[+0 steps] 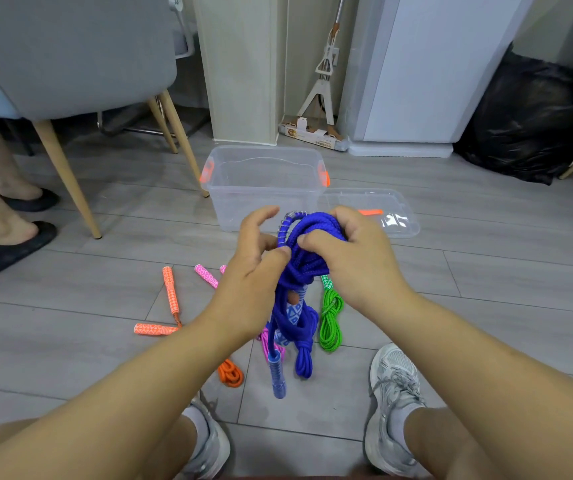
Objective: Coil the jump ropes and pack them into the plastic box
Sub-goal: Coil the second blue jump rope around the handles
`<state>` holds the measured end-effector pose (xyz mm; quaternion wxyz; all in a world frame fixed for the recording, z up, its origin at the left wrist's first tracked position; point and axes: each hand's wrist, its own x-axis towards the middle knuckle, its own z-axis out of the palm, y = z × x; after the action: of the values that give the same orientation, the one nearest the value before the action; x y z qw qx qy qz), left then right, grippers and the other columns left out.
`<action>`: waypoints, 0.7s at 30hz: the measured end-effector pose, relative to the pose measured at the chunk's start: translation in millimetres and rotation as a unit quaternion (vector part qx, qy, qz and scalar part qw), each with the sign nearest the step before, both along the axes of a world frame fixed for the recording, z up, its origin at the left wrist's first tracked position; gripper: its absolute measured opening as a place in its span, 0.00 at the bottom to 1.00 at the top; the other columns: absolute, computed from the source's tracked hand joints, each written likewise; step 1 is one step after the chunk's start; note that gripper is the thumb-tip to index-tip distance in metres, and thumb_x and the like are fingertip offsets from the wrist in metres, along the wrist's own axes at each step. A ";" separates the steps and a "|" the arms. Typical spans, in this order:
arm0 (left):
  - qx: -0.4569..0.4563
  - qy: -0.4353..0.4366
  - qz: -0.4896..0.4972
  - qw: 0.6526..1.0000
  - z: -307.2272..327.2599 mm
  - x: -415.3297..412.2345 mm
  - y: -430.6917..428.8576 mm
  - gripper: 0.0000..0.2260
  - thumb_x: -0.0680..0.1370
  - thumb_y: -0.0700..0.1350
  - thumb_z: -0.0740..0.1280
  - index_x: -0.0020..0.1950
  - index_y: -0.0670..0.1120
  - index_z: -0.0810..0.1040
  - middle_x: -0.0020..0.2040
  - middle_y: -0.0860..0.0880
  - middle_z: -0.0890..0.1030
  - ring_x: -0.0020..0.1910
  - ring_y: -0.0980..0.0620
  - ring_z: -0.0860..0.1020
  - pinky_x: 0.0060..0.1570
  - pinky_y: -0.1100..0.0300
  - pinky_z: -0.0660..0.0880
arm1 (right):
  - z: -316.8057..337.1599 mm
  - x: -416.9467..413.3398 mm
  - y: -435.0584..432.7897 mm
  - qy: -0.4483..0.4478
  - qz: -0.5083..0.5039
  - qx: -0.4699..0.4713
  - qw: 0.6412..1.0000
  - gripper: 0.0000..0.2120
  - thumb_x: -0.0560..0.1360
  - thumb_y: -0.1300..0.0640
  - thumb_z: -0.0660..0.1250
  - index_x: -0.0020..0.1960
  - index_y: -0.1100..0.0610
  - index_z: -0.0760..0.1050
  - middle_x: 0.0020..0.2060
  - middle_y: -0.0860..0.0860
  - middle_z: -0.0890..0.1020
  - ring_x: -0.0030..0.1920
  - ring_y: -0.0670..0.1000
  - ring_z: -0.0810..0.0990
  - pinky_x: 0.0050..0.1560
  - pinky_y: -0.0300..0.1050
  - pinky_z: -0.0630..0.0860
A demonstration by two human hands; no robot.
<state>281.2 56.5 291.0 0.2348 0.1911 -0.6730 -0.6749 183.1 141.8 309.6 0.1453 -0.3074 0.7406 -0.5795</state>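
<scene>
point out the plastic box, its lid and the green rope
plastic box (233,210), head view, front wall
lid (393,202), head view, top surface
green rope (329,342), head view, coiled loops

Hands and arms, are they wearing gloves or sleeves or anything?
No gloves. The left hand and right hand are bare, with no rings, watch or bracelet showing. Both forearms are bare too; no sleeve reaches into the picture.
</scene>
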 end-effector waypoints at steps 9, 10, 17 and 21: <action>-0.093 -0.030 0.000 0.995 -0.2 -2.5 -8.8 0.18 0.73 0.38 0.54 0.41 0.54 0.82 0.43 0.35 0.78 0.34 0.41 0.78 0.34 0.49 0.78 | 11.1 -1.8 2.4 -0.051 0.054 -0.079 0.994 0.05 0.70 0.61 0.71 0.38 0.55 0.76 0.32 0.51 0.77 0.33 0.48 0.75 0.38 0.41 0.74; -0.079 -0.037 -0.012 0.996 -0.4 -1.4 -9.3 0.15 0.70 0.40 0.55 0.41 0.50 0.81 0.44 0.36 0.77 0.33 0.44 0.78 0.34 0.52 0.77 | 10.5 -2.2 2.3 -0.044 0.060 -0.080 0.994 0.05 0.71 0.60 0.72 0.38 0.55 0.76 0.33 0.52 0.77 0.34 0.48 0.75 0.39 0.42 0.74; -0.080 -0.063 -0.030 0.994 -6.2 1.3 -15.4 0.09 0.68 0.46 0.69 0.48 0.50 0.77 0.39 0.46 0.76 0.33 0.52 0.75 0.39 0.54 0.75 | 8.9 -12.4 12.3 -0.104 0.179 -0.057 0.977 0.11 0.72 0.47 0.62 0.47 0.52 0.76 0.38 0.45 0.79 0.41 0.44 0.77 0.45 0.43 0.74; -0.045 -0.043 -0.026 0.998 -6.1 3.9 -20.9 0.12 0.76 0.37 0.67 0.50 0.54 0.76 0.41 0.49 0.79 0.34 0.51 0.77 0.38 0.58 0.77 | 1.0 -23.7 16.0 -0.131 0.147 -0.036 0.980 0.13 0.69 0.50 0.58 0.49 0.49 0.77 0.42 0.44 0.81 0.44 0.44 0.76 0.44 0.47 0.72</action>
<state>285.2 35.6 284.9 0.1965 0.1912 -0.7166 -0.6413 159.4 157.8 310.6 0.3132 -0.3392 0.6407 -0.6135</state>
